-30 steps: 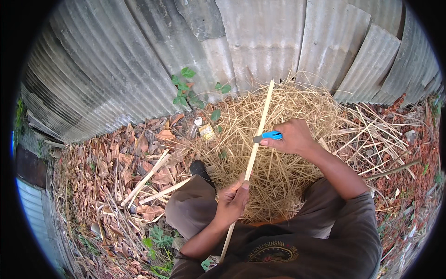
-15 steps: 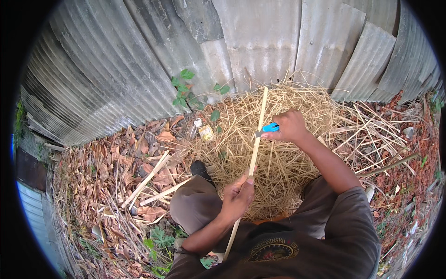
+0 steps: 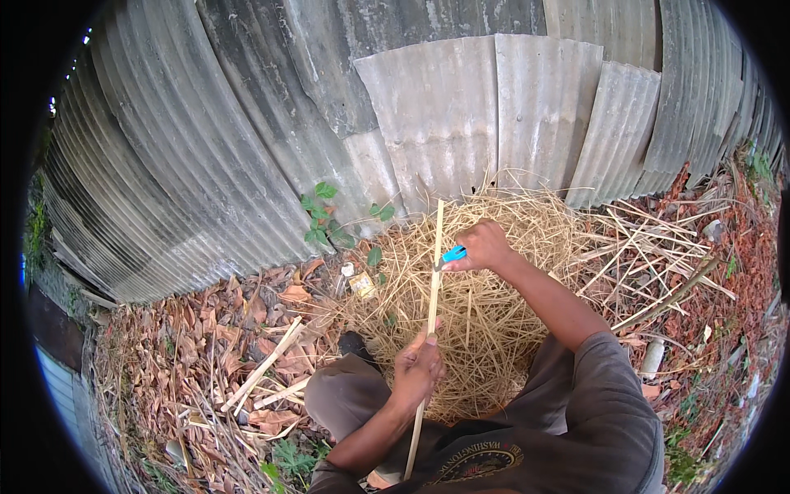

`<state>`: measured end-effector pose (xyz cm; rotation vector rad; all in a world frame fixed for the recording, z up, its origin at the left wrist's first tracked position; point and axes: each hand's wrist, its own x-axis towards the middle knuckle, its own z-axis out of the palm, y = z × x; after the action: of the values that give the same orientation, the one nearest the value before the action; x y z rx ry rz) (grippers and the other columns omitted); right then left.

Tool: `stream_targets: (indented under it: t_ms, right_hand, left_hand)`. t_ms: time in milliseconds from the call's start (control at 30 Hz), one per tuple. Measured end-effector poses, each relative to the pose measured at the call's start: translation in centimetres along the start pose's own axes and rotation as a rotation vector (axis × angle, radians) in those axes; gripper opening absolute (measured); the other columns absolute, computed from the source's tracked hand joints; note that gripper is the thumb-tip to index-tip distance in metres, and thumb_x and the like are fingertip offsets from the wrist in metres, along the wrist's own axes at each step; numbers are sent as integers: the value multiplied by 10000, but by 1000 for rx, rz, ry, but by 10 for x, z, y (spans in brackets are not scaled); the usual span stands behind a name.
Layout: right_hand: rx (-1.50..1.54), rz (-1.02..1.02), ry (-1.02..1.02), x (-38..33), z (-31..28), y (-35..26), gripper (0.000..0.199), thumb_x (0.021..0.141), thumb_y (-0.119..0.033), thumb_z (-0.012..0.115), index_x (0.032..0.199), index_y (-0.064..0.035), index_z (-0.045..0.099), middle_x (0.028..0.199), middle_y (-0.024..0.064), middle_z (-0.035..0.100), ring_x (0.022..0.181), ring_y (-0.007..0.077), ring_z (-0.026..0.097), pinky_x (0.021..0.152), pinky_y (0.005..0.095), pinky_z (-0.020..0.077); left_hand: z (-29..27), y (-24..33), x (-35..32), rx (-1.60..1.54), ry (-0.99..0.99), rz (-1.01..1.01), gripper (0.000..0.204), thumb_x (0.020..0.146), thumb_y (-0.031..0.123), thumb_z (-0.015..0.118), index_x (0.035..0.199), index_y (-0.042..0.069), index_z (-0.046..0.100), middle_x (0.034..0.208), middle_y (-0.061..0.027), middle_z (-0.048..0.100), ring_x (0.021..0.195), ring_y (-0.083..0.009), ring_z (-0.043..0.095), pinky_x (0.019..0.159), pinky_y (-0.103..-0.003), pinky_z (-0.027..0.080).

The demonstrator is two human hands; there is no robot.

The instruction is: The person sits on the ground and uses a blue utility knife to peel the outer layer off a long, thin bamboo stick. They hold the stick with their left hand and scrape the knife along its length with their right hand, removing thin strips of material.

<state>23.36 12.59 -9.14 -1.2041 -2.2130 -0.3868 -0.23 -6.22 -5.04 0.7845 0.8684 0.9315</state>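
Observation:
My left hand (image 3: 416, 369) grips a long pale bamboo strip (image 3: 431, 284) near its lower part; the strip runs from my lap up toward the metal wall. Farther up, my right hand (image 3: 485, 245) holds a blue-handled knife (image 3: 452, 254) with its blade against the strip's right edge. Beneath both hands lies a heap of thin straw-coloured shavings (image 3: 485, 313). My bent left knee in grey trousers (image 3: 341, 395) is below the left hand.
A corrugated metal wall (image 3: 444, 123) stands close ahead, with a small green plant (image 3: 325, 218) at its foot. Cut bamboo strips (image 3: 263, 370) lie on dry leaves at the left. More loose strips (image 3: 650, 247) and litter cover the ground at the right.
My right hand with the knife has slid up the strip, away from me. The left hand has kept its grip lower down. The view has shifted slightly.

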Motion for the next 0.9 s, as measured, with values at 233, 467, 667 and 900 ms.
stream_targets:
  t_ms: [233,467,667,900]
  right_hand:
    - [-30,9,50,-6,-2,18,789,623,-892,500,479,-119,559,390,24,441,362,189,488,428,336,397]
    - [-174,266,-105,-13,-18,50,834,676,-895,435,723,-102,689,499,48,538,507,212,592,498,330,448]
    - [36,1199,-38,-60,-96,141,893,827,-795,338,741,25,681,762,233,664,775,368,669,703,477,506]
    - [333,587,-285,-14,-122,-17,746,835,-754,427,641,-58,613,535,101,557,578,264,618,558,424,473]
  left_hand:
    - [11,-1,-14,-68,-5,-41,436,1018,164,443,1430,43,370,584,52,317,467,-59,307,493,-243,320]
    - [26,0,-37,-50,0,-48,419,1014,171,455,1412,48,406,586,53,323,457,-56,307,498,-230,323]
    - [-8,-13,-126,49,6,-136,387,1020,179,445,1385,51,448,596,45,354,445,-57,312,503,-229,337]
    - [10,-2,-109,115,59,57,375,1016,180,440,1359,28,465,585,34,363,411,-53,315,519,-238,361]
